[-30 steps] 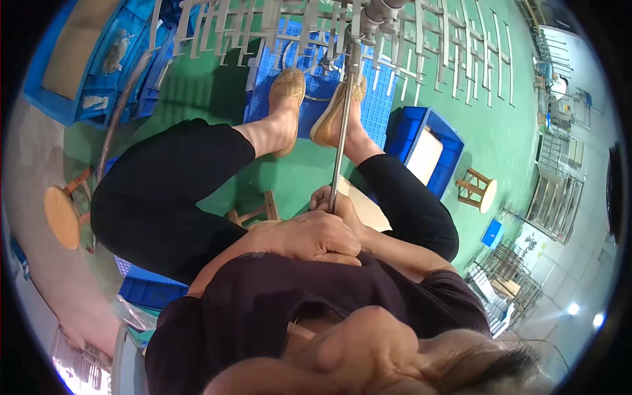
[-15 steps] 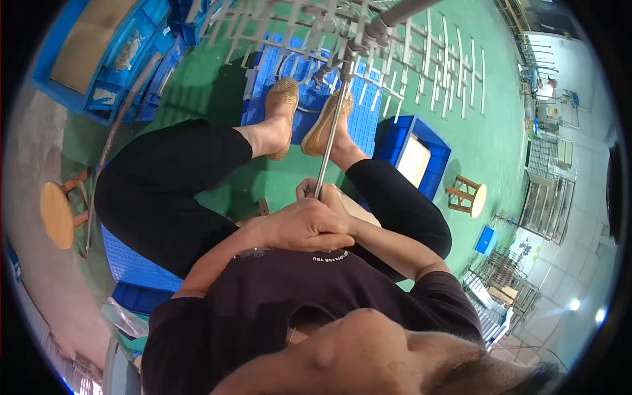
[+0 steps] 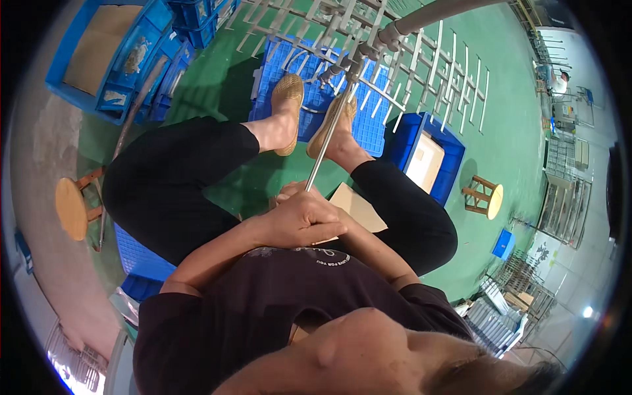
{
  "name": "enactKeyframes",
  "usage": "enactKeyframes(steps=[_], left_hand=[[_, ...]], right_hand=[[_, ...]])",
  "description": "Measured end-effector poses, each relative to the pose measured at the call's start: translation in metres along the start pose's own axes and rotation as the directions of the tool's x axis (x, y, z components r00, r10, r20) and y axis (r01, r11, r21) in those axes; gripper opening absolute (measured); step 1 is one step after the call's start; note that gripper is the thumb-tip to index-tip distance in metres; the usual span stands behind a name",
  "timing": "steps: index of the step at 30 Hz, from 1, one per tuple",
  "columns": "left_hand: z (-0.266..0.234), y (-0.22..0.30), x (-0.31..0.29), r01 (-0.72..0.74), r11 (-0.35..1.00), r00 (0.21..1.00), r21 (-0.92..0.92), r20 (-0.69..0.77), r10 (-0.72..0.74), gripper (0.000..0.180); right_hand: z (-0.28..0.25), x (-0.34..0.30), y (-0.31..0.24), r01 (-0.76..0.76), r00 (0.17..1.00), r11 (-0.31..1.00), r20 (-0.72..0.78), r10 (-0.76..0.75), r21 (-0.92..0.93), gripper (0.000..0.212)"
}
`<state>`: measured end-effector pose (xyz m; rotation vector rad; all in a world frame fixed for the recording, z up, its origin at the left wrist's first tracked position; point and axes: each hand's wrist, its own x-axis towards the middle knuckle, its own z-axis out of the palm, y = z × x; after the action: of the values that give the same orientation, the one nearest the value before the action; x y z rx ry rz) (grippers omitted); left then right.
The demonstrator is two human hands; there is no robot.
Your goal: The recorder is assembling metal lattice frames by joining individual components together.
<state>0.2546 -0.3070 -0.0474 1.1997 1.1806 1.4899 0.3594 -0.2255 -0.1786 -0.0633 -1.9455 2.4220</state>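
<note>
Green floor point(image 3: 247, 172) spreads beneath the wearer I watch from afar, who sits with knees wide apart. At the middle I see the left hand point(image 3: 303, 220) clenched in front of the belly, apparently around the near end of a metal rod point(image 3: 326, 139), though that end is hidden from me. Just beyond it, the right hand point(image 3: 288, 193) has its fingers curled about the rod, its rear part covered by the left. I take the two fists, set close together, to be keeping the rod steady, and the spread knees in black trousers point(image 3: 171, 158) to be leaving it room.

To my eye the rod is thin, straight, smooth and shiny. It slants up and slightly right from the hands, crosses in front of the right shoe point(image 3: 318, 142), and seems to meet a grey joint point(image 3: 355, 68) on a thicker pipe point(image 3: 438, 14). Both shoes rest on a blue tray point(image 3: 263, 92), probably for firm footing. Past it I see a rack point(image 3: 431, 67) of slim metal prongs.

Cardboard point(image 3: 359, 210) lies by the right thigh; farther right, a blue crate point(image 3: 454, 148) and a wooden stool point(image 3: 494, 201) stand close by.
</note>
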Motion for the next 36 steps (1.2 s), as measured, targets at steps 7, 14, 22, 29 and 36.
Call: enactKeyframes(steps=[7,14,22,29,36], left_hand=[[-0.014,-0.015,-0.002,-0.111,0.994,0.984,0.000,0.137,0.110,0.028],[-0.030,-0.017,-0.012,-0.032,0.976,0.970,-0.217,0.227,0.083,0.028],[-0.040,-0.042,-0.024,0.052,0.819,0.990,-0.572,0.135,0.032,0.029],[-0.033,-0.067,-0.037,-0.016,0.627,0.949,-0.779,-0.210,-0.237,0.028],[-0.067,-0.100,0.022,-0.025,0.389,0.864,-0.921,-0.216,-0.454,0.023]], right_hand=[[0.033,0.016,-0.022,0.381,0.727,0.923,-0.597,-0.340,-0.062,0.024],[-0.017,-0.011,-0.059,-0.422,0.893,0.840,0.002,0.450,-0.341,0.023],[-0.015,0.000,-0.104,-0.468,0.763,0.429,-0.108,0.638,-0.773,0.016],[-0.002,-0.006,-0.129,-0.409,0.855,0.184,-0.305,0.419,-0.894,0.023],[-0.010,-0.019,-0.113,-0.282,0.957,0.185,-0.262,0.128,-0.941,0.026]])
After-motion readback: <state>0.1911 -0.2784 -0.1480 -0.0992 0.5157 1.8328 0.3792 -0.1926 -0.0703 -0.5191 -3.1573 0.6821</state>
